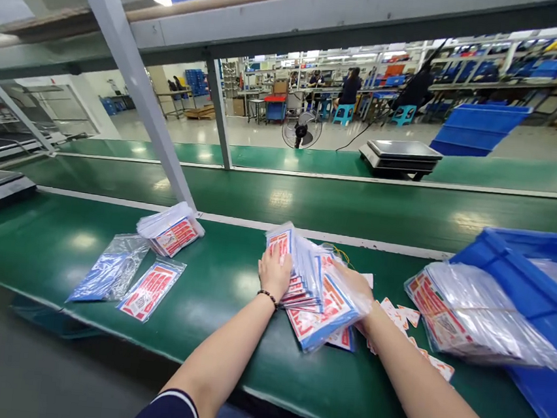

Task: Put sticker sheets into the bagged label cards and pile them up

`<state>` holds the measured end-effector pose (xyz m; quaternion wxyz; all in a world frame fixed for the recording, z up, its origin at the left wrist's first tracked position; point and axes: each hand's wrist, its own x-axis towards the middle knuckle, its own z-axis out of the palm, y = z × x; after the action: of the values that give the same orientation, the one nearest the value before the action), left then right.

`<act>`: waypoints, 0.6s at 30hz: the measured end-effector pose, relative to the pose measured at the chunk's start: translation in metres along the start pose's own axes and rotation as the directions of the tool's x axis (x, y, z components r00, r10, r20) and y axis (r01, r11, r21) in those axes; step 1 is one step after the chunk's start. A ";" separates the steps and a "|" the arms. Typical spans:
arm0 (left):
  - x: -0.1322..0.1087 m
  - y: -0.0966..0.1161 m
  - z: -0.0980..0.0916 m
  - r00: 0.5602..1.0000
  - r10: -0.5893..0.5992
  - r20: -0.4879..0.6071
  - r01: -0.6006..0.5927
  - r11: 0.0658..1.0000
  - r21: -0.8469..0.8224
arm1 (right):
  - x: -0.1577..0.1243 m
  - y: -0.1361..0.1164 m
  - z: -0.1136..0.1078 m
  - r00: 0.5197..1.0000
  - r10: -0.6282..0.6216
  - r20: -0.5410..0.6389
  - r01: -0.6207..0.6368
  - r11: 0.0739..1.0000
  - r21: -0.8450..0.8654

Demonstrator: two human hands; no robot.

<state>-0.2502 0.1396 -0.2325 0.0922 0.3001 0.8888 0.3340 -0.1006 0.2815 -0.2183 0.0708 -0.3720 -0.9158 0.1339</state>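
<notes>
My left hand (273,274), with a dark beaded bracelet at the wrist, is closed around the left side of a fanned stack of plastic packets (307,274) printed red, white and blue. My right hand (355,287) is smeared a little by motion; it grips the right side of a larger clear bag (325,315) with a red and blue print, which lies against the stack. Its fingertips are partly hidden by the plastic. Under and beside it, small white and orange cards (396,315) lie scattered on the green belt.
On the left lie a packet pile (171,228), a single printed packet (151,289) and a clear bag with blue contents (110,268). To the right, a banded bundle of packets (470,313) leans on a blue bin (538,273). A slanting metal post (137,84) and a scale (402,155) stand beyond.
</notes>
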 end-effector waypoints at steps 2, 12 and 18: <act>-0.003 0.003 0.003 0.997 0.050 0.067 -0.051 0.999 0.012 | 0.001 0.021 -0.018 0.999 0.033 -0.003 -0.033 0.999 0.022; -0.017 -0.047 -0.037 0.932 0.229 0.282 -0.245 0.969 0.024 | -0.029 0.045 -0.139 0.842 0.299 -0.450 -0.272 0.954 0.126; -0.016 -0.062 -0.053 0.916 0.299 0.268 -0.285 0.954 -0.093 | -0.044 -0.018 -0.115 0.718 0.429 -0.548 0.052 0.752 0.657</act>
<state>-0.2864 0.0646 -0.2331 0.1733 0.4710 0.8031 0.3211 -0.0548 0.2602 -0.1041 0.4999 -0.4457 -0.6808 0.2965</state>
